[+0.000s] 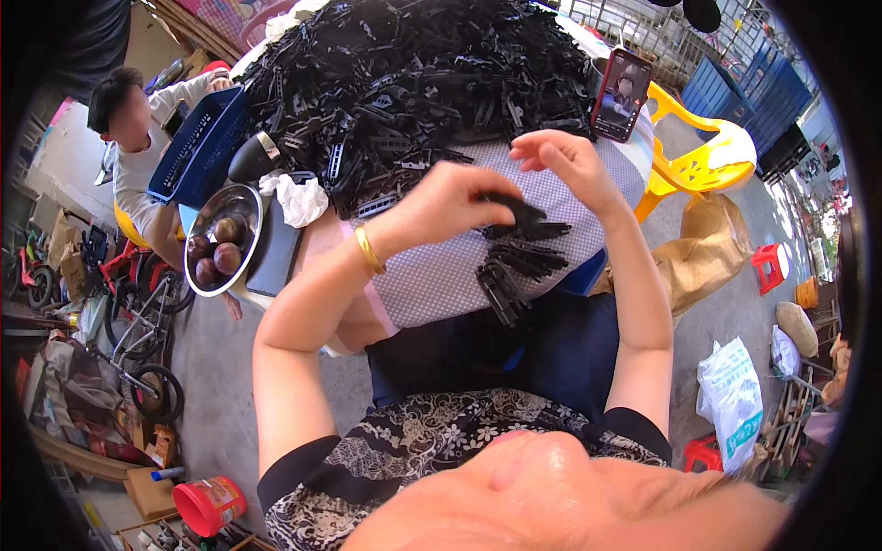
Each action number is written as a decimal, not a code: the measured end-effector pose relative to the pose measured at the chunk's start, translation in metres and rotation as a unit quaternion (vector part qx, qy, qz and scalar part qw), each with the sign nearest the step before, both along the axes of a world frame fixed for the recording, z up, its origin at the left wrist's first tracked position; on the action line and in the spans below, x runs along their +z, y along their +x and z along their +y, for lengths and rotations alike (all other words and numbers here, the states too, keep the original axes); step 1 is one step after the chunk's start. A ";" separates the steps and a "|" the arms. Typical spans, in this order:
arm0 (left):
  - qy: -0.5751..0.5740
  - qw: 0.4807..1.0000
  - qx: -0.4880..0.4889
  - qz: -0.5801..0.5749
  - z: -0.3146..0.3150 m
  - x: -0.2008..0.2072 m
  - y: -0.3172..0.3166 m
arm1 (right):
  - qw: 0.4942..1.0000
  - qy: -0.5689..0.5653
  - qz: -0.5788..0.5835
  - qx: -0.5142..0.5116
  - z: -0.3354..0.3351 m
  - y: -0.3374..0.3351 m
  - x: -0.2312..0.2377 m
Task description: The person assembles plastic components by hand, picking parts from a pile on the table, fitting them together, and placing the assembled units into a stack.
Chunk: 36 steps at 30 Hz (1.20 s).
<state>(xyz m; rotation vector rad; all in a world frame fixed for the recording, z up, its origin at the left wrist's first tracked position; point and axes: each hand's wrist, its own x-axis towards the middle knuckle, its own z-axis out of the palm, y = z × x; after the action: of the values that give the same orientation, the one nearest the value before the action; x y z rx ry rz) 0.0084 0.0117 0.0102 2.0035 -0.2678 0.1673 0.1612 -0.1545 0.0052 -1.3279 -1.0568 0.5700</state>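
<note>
A large heap of black plastic parts [441, 83] covers the far part of the table. On the near side, over a patterned grey-white cloth [423, 275], lies a smaller stack of black plastic parts [514, 266]. My left hand [450, 207], a gold bangle at its wrist, is closed on a black plastic part [514, 213] just above that stack; the part is slightly blurred. To its right my right hand [570, 170] is raised over the cloth. Its fingers are bent but apart, with nothing visible in them.
A phone [622, 96] stands upright at the right. On the left are a metal bowl [197, 266] of round dark fruit, crumpled tissue [301, 198] and a blue basket [204, 147]. Another person [138, 156] sits beyond it. A yellow chair [712, 161] stands right of the table.
</note>
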 end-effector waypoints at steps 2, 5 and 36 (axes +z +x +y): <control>0.097 0.992 -0.084 -0.011 -0.009 -0.002 -0.002 | 0.994 -0.042 -0.066 -0.082 0.006 0.010 -0.013; 0.118 0.982 -0.117 -0.094 -0.012 -0.004 -0.001 | 0.840 -0.103 -0.466 -0.259 0.012 0.010 -0.026; -0.398 0.899 0.119 0.142 0.045 -0.001 0.016 | 0.998 0.024 0.039 -0.032 0.022 -0.045 -0.005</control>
<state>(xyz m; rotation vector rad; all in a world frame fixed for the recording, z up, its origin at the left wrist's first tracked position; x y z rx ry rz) 0.0246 0.0571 0.0089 1.2085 0.2183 0.1094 0.1159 -0.1327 0.0004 -1.2835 -0.9560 0.5423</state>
